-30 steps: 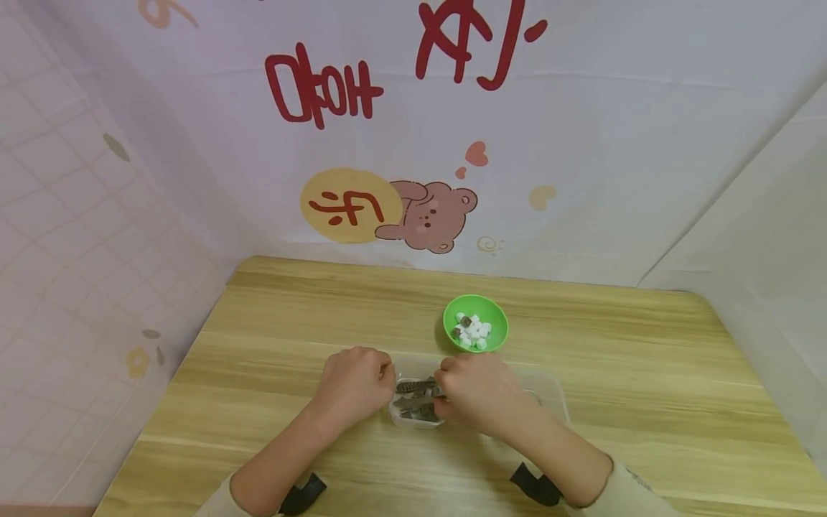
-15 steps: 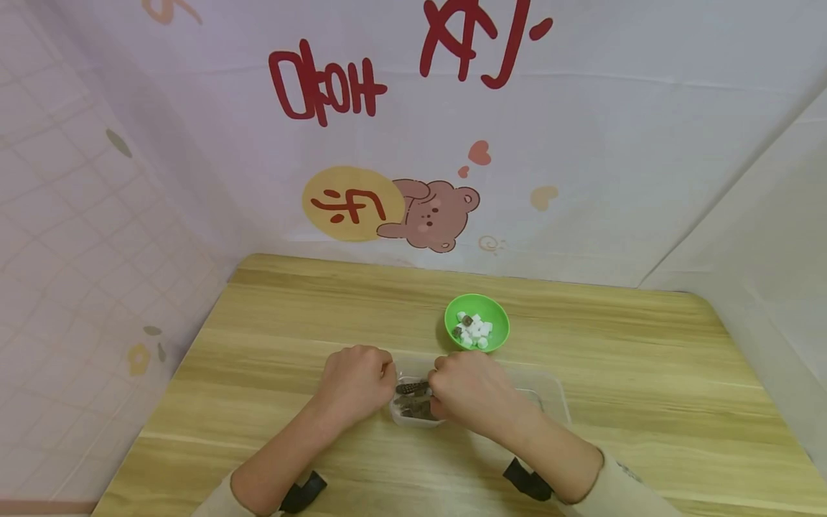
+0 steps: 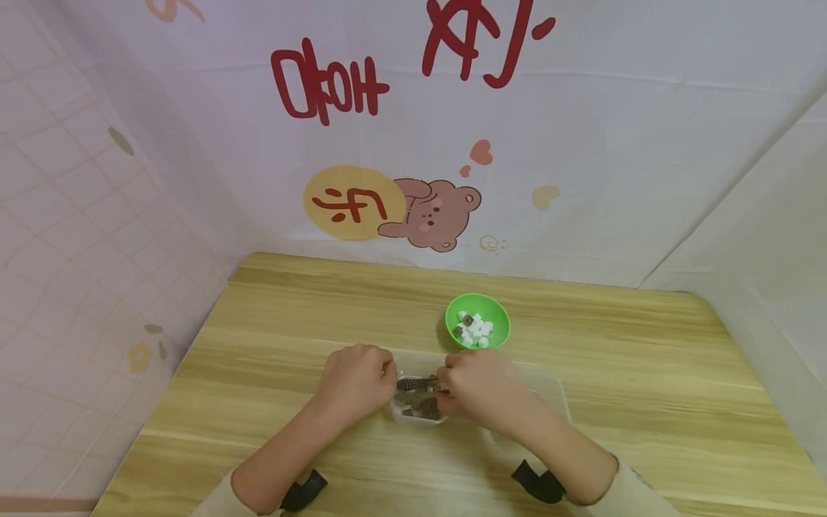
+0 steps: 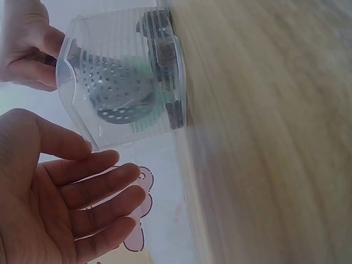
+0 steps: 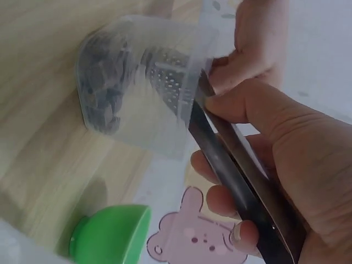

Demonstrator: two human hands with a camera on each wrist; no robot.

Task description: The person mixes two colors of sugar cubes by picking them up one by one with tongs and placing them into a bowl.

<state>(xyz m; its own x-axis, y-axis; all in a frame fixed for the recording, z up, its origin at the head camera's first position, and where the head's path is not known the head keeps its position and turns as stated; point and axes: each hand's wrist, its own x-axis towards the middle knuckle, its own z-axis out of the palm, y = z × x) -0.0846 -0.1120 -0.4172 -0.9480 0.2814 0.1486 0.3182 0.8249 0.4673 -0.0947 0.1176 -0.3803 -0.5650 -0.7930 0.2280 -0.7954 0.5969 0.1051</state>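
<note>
My right hand (image 3: pixel 481 388) grips a pair of metal tongs (image 5: pixel 236 181) between thumb and fingers. The tongs' perforated heads (image 4: pixel 118 91) reach down into a clear plastic container (image 5: pixel 157 129). Dark brown cubes (image 5: pixel 104 82) lie in the bottom of it, below the heads. At the container's rim corner, the thumb and index fingertip of my left hand (image 4: pixel 82 187) pinch the edge, its other fingers spread loosely. In the head view the left hand (image 3: pixel 358 373) is on the container's left side, and the right hand hides its right part.
A green bowl (image 3: pixel 499 316) with white cubes and a few brown ones stands just behind the container. Another clear plastic piece (image 3: pixel 557 395) lies partly under the right forearm. The wooden table (image 3: pixel 291 301) ends at a printed cloth backdrop (image 3: pixel 581 158).
The right hand with the tongs shifts left over the container, then back right. The left hand stays at the rim. The bowl has not moved on the table.
</note>
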